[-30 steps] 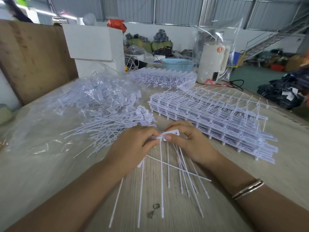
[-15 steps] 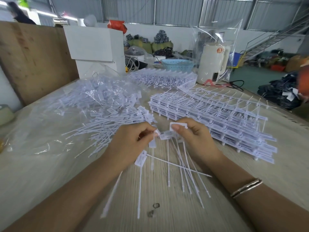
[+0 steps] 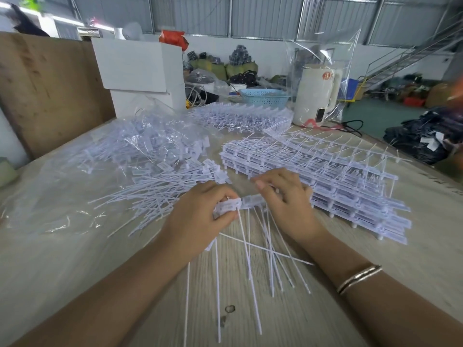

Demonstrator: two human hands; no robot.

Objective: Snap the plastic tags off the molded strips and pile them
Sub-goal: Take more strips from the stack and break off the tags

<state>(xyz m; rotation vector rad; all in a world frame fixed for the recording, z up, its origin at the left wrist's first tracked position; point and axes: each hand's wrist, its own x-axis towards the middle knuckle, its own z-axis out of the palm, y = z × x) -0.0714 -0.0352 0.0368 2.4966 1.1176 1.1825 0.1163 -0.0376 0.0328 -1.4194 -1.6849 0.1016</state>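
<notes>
at the centre of the frame, the left hand [image 3: 200,216] pinched a few white plastic tags [image 3: 229,206] in curled fingers, while the right hand [image 3: 285,199] gripped the adjoining white molded strip [image 3: 251,202]. a short, sharp twist close to the joint seemed best. the loose tag pile [image 3: 160,186] lay left on the pale wooden desk [image 3: 288,319].

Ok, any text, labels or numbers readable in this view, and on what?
None can be read.
Tags in the pile: small printed labels, too blurred.
White kettle: red round mark, illegible.
Red bag on the white box: no legible print.
Table right edge: faint marks, unreadable.
</notes>
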